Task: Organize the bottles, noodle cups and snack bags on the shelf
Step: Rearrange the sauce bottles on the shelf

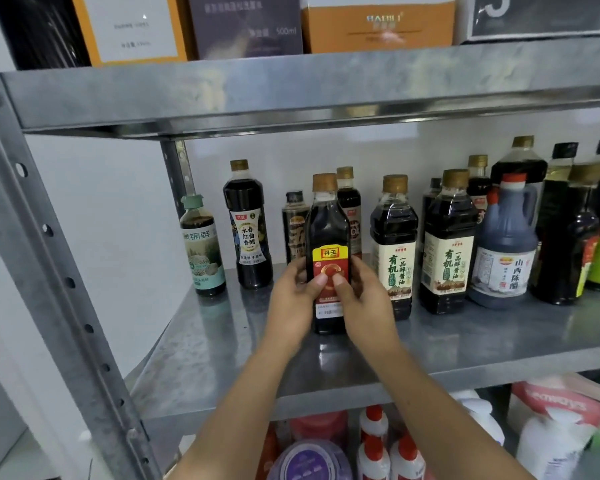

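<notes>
A dark bottle with a red and yellow label (327,237) stands upright on the middle metal shelf (499,341), in front of the row. My left hand (291,299) grips its left side, thumb on the label. From the right, my right hand (364,303) grips it too, its thumb also on the label. To its right stand two dark bottles with cream labels (394,247) (447,244). Left of it are a tall dark vinegar bottle (248,223) and a small green-capped bottle (201,247).
More dark bottles and a handled jug (504,244) crowd the shelf's right end. Boxes (378,26) sit on the shelf above. White bottles with red caps (374,441) and a purple-lidded cup (312,459) are on the shelf below. The frame's upright (49,258) runs along the left.
</notes>
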The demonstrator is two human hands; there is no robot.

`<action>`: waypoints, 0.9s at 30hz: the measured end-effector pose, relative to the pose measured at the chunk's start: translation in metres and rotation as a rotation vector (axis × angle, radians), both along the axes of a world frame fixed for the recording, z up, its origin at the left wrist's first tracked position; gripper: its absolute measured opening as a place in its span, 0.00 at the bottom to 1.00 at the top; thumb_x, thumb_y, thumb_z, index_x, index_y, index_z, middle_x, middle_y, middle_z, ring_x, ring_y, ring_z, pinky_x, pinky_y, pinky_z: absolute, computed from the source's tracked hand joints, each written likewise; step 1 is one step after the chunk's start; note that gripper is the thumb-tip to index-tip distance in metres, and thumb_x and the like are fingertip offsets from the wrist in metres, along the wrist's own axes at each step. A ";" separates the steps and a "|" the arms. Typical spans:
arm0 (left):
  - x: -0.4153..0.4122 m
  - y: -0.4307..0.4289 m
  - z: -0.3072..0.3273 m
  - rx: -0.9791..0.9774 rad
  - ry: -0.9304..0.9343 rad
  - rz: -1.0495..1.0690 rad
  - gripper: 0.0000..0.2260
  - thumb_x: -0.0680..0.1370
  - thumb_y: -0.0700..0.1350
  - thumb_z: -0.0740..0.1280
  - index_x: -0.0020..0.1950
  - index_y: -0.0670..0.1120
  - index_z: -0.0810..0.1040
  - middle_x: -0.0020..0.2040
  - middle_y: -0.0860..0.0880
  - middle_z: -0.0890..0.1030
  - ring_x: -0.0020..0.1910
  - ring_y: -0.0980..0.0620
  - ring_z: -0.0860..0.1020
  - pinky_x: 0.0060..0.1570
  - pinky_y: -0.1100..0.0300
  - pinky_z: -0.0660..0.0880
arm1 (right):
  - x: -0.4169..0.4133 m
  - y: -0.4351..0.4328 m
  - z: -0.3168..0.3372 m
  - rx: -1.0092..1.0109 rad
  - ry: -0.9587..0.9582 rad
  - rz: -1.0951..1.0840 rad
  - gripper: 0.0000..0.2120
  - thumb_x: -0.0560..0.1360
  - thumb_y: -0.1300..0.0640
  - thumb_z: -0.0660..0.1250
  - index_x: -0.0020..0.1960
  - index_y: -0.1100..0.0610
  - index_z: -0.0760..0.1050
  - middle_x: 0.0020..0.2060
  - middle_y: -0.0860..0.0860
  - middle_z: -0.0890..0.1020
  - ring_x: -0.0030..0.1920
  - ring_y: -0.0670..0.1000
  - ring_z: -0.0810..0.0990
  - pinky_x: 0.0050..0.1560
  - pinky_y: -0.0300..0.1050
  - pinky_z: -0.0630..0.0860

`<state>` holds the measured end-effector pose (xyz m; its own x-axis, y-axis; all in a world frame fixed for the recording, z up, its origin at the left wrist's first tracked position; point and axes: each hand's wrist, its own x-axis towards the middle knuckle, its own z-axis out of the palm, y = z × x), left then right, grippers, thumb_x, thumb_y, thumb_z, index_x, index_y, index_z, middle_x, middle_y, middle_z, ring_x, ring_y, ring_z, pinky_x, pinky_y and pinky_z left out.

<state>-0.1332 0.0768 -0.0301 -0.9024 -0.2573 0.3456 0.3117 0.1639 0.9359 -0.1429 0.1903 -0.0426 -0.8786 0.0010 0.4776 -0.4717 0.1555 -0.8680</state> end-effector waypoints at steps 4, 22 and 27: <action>0.020 -0.019 0.003 0.041 0.044 0.018 0.14 0.80 0.41 0.68 0.65 0.44 0.77 0.55 0.45 0.84 0.48 0.55 0.84 0.44 0.66 0.80 | 0.007 -0.008 0.003 -0.036 0.006 0.121 0.18 0.82 0.54 0.65 0.71 0.51 0.72 0.56 0.44 0.84 0.56 0.42 0.83 0.59 0.46 0.80; 0.064 -0.098 -0.010 0.018 0.059 0.071 0.13 0.79 0.47 0.68 0.63 0.49 0.80 0.53 0.48 0.85 0.49 0.57 0.84 0.43 0.66 0.79 | 0.038 -0.078 -0.007 -0.192 -0.026 0.353 0.17 0.79 0.59 0.68 0.56 0.35 0.75 0.48 0.34 0.85 0.54 0.39 0.83 0.51 0.33 0.78; 0.063 -0.097 -0.019 0.059 0.126 0.087 0.24 0.75 0.51 0.67 0.69 0.43 0.77 0.57 0.50 0.84 0.54 0.56 0.83 0.49 0.64 0.79 | 0.040 -0.076 -0.022 -0.214 -0.016 0.410 0.19 0.80 0.58 0.65 0.64 0.37 0.71 0.62 0.42 0.81 0.61 0.39 0.80 0.58 0.35 0.77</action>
